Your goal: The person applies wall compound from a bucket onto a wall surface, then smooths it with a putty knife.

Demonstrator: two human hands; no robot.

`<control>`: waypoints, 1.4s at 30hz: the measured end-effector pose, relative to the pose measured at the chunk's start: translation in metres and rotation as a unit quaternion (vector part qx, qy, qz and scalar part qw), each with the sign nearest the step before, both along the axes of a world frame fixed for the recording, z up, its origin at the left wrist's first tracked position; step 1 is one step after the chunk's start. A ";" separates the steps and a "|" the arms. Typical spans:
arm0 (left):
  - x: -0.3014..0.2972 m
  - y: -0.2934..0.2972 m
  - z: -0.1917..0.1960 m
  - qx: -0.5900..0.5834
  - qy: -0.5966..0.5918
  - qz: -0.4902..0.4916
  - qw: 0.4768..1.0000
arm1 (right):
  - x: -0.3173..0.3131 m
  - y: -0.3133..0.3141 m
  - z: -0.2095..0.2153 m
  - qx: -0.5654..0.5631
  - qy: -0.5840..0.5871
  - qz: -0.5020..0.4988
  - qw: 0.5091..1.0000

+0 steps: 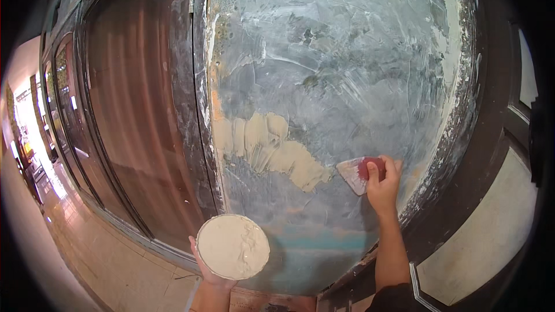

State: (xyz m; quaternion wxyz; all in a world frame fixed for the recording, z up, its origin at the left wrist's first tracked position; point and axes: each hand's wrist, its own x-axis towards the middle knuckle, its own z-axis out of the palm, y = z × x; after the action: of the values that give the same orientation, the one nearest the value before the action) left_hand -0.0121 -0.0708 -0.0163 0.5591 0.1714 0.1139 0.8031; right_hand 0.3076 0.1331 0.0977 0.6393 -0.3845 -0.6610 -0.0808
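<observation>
While pressed to the grey-blue wall panel (347, 69), the right hand (383, 188) was closed round a red-handled scraper (357, 174), its blade beside a beige putty patch (277, 150); the left hand (213, 274), fingers curled and mostly hidden, cupped a round putty bowl (233, 247) from beneath; forearms cut off below.

We see our right hand (383, 188) gripping a small putty scraper with a red handle and a pale, smeared blade (354, 174), its blade laid flat against the mottled grey-blue wall panel (347, 69). Just left of the blade lies a fresh patch of cream-coloured filler (272, 147) spread across the panel. Our left hand (209, 274) cups from below a round bowl full of the same cream paste (233, 247). To the left runs a dark brown wooden door frame (139, 110) above a tiled floor (104, 254).
</observation>
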 end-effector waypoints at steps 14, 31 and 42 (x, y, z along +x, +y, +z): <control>0.002 0.000 -0.002 -0.012 -0.002 -0.002 1.000 | -0.003 -0.005 -0.010 0.021 -0.021 -0.025 0.999; 0.002 0.003 -0.004 -0.016 -0.007 0.006 1.000 | -0.008 -0.007 -0.019 0.008 -0.102 -0.005 0.995; -0.001 0.003 -0.009 -0.016 -0.013 -0.004 1.000 | -0.008 -0.009 -0.008 -0.004 -0.026 -0.009 1.000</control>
State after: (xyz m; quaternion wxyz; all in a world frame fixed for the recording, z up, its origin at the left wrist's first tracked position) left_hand -0.0128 -0.0674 -0.0250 0.5665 0.1526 0.1187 0.8011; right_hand 0.2999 0.1239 0.0896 0.6195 -0.3905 -0.6744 -0.0943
